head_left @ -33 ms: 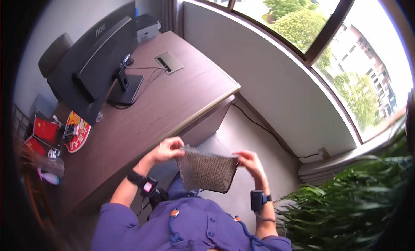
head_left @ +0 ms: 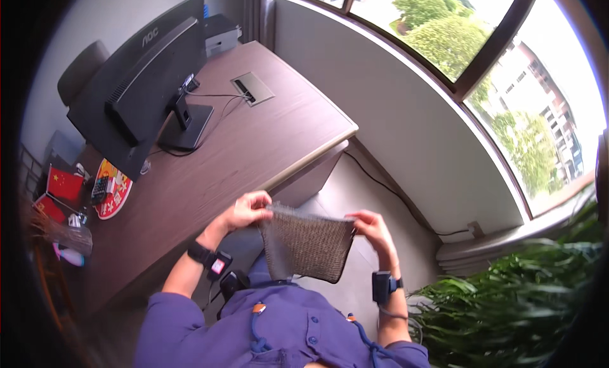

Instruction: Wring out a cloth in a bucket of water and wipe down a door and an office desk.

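A grey-brown woven mesh cloth (head_left: 307, 244) with a dark edge hangs in front of my body, above the floor beside the desk. My left hand (head_left: 248, 211) pinches its upper left corner between thumb and fingers. At the upper right corner, my right hand (head_left: 374, 230) pinches it the same way. The top edge is stretched between the two hands and sags slightly, while the lower part hangs free. Whether it is one layer or a pouch, I cannot tell.
The wooden desk (head_left: 247, 152) stands ahead and left, bearing a black monitor (head_left: 136, 83), a red-and-yellow fan-shaped card (head_left: 117, 200), small red flags (head_left: 63, 183) and a cable box (head_left: 252, 88). A leafy plant (head_left: 501, 304) is close on the right. A window (head_left: 438, 38) lies beyond.
Both hands have risen slightly with the mesh cloth, which shows a little more of its face. The grip at both corners is unchanged. The view has shifted a little.
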Demonstrator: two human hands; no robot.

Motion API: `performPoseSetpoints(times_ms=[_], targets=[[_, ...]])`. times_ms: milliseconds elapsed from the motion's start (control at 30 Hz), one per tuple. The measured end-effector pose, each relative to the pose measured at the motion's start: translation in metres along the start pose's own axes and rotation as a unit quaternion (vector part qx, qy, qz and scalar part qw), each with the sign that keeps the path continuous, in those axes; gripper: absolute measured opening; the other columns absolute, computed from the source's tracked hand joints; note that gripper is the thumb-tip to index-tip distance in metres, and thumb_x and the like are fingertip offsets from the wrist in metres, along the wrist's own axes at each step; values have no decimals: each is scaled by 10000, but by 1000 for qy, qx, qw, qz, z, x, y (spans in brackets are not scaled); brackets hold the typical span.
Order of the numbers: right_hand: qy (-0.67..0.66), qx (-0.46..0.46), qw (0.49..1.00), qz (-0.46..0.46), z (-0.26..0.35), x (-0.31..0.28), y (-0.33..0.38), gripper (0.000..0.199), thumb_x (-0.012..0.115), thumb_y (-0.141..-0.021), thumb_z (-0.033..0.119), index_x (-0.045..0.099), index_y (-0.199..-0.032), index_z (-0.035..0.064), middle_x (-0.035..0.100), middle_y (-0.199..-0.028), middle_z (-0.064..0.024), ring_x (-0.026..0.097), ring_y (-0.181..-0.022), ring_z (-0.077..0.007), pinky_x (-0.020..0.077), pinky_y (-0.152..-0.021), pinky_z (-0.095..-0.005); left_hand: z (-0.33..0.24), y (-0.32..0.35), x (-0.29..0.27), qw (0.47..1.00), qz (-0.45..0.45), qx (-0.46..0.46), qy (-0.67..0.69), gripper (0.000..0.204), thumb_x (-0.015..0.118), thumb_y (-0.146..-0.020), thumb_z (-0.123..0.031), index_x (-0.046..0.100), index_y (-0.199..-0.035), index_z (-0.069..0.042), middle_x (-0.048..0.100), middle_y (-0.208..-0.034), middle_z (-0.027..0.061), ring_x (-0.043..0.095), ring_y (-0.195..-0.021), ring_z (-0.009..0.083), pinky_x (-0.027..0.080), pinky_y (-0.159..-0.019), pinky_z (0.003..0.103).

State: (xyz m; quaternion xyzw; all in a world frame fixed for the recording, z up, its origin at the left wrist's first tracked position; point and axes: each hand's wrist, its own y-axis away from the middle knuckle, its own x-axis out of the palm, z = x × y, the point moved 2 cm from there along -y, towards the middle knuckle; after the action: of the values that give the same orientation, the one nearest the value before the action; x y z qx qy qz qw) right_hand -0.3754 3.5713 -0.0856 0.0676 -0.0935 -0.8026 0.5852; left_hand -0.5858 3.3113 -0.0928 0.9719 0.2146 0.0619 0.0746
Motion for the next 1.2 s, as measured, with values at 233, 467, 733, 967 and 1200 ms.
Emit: performPoseSetpoints(times_ms=[233, 467, 733, 967, 1200], targets=[[173, -71, 978, -95, 78, -9, -235, 457, 667, -743, 213, 525, -1121, -1, 585, -961, -111, 557, -873, -178, 449, -768, -292, -10, -141, -124, 953, -288, 97, 15, 331, 689, -769, -174, 477, -974, -25, 520, -806, 15, 477, -713, 95, 419, -628, 258], [420, -243, 870, -84, 12, 54, -330, 600, 671, -761, 257, 409, -1250, 28, 401, -1262, -229, 396, -1172, -363, 341, -971, -417, 83, -158, -208, 772, -454, -355, -269, 1241, 752, -617, -470, -106, -1369, 16, -203, -1355, 358, -172, -1274, 492, 13, -962, 679], [592, -290, 740, 136, -22, 95, -401, 562, 489, -811, 503, 427, -1298, 230, 266, -1403, -176, 212, -1297, -378, 124, -1056, -514, 56, -185, -219, 717, -422, -506, -228, 1486, 744, -451, -663, -215, -1294, 99, -236, -1297, 418, -216, -1215, 554, 21, -927, 702], [614, -286, 735, -20, 0, 51, -608, 541, 419, -864, 474, 396, -1324, 191, 302, -1395, -156, 220, -1295, -379, 125, -1036, -543, 54, -185, -227, 684, -366, -597, -205, 1582, 843, -367, -538, -326, -1223, 96, -303, -1252, 423, -281, -1188, 543, -4, -927, 698], [630, -305, 713, -44, 18, 114, -799, 541, 312, -893, 501, 350, -1350, 214, 275, -1413, -146, 188, -1314, -367, 100, -1032, -571, 57, -192, -237, 685, -360, -602, -196, 1577, 843, -368, -529, -320, -1228, 99, -314, -1250, 420, -275, -1194, 545, -15, -939, 687]])
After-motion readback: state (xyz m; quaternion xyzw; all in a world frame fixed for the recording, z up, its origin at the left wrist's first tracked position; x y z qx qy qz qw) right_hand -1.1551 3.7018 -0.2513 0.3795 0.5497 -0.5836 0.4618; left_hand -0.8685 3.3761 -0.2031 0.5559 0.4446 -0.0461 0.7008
